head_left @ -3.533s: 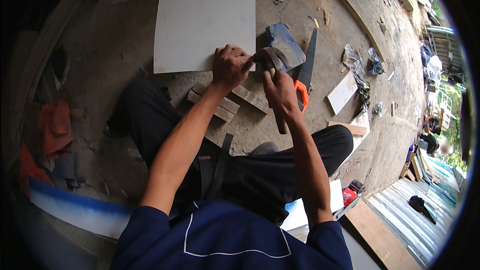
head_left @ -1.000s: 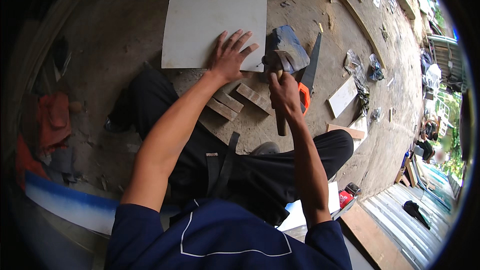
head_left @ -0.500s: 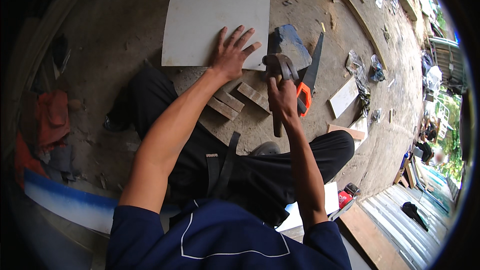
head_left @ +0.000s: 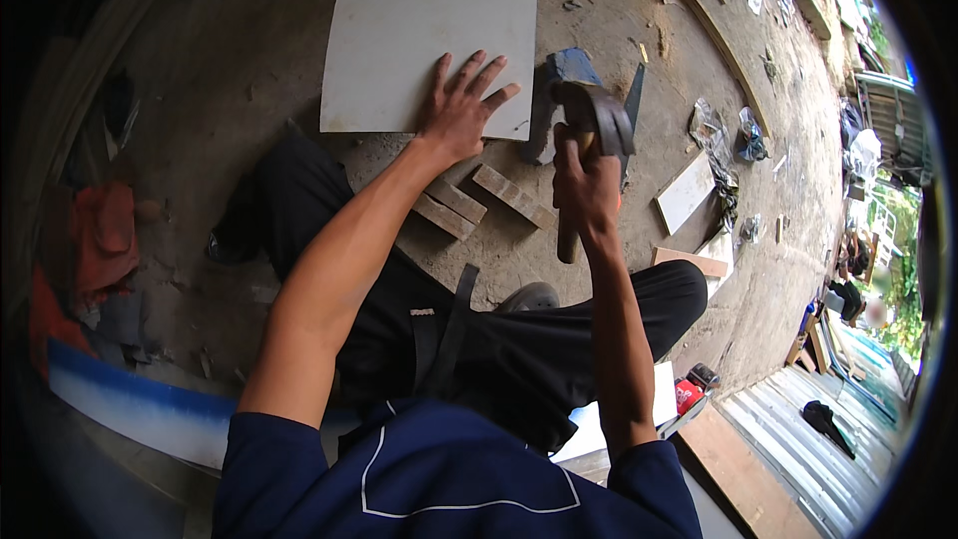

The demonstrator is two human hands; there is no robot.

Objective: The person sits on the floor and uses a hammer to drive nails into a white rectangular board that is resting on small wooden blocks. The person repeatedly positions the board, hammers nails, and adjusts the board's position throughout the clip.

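Observation:
My left hand [head_left: 457, 108] lies with fingers spread on a white square board [head_left: 399, 35], close to its near right corner. A small dark nail [head_left: 522, 125] shows at that corner. Gripped in my right hand [head_left: 589, 188] is a claw hammer [head_left: 605, 125], its head raised to the right of the board and apart from it. Behind the hammer, a blue-topped grey block [head_left: 573, 64] and a handsaw [head_left: 636, 95] are partly covered. Short wooden blocks [head_left: 504, 190] rest on the ground just below the board's near edge.
A white offcut [head_left: 686, 194] and crumpled plastic [head_left: 711, 128] lie to the right. A long wooden strip [head_left: 720, 45] runs along the far right. My crossed legs [head_left: 499, 349] take up the near middle. At lower right are corrugated metal sheets [head_left: 788, 424]; orange cloth [head_left: 105, 235] is at left.
My right hand has lifted the hammer up and to the right, away from the board's corner, now covering more of the saw. My left hand stays on the board.

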